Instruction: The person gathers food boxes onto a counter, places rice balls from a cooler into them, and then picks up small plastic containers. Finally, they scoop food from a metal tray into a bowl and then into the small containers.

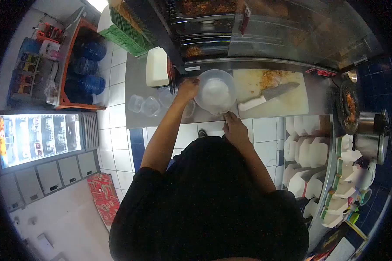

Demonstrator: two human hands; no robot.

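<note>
Although the left hand [189,88] and right hand [236,128] gripped the bowl [226,92] by its rim, a rightward slip could have nudged the knife [272,93] beside it.

hands [189,89] [236,129] 2 | bowl [228,82] 1 | knife [272,92] 1 | cutting board [289,105] 1

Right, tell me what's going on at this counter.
A person has both hands at a clear plastic bowl on the counter: the left hand at its left rim, the right hand at its near edge. How firmly they grip isn't clear. To the right, a knife lies on a cutting board with orange crumbs. Clear tubs sit to the left.
</note>
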